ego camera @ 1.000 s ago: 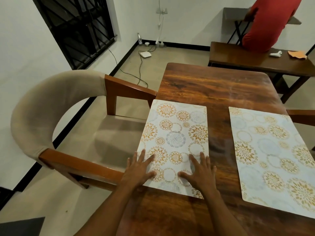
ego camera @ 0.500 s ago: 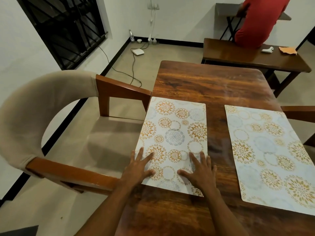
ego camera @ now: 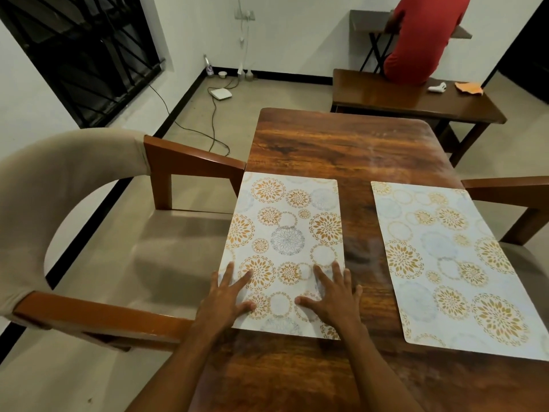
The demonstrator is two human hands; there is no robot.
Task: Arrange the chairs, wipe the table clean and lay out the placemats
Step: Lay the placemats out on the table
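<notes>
**White placemat with gold and grey flower circles: thin, light, slippery**

Lies flat on the left side of the glossy dark wooden table, near end under both palms. Pressed by the left hand and right hand, fingers straight and spread, pinching nothing. Judged flexible yet slick on polished wood: best steered by flat palms, or lifted at a near corner. Matching second placemat to the right, apart. Beige-cushioned wooden armchair at the left; person in red shirt far right.
</notes>
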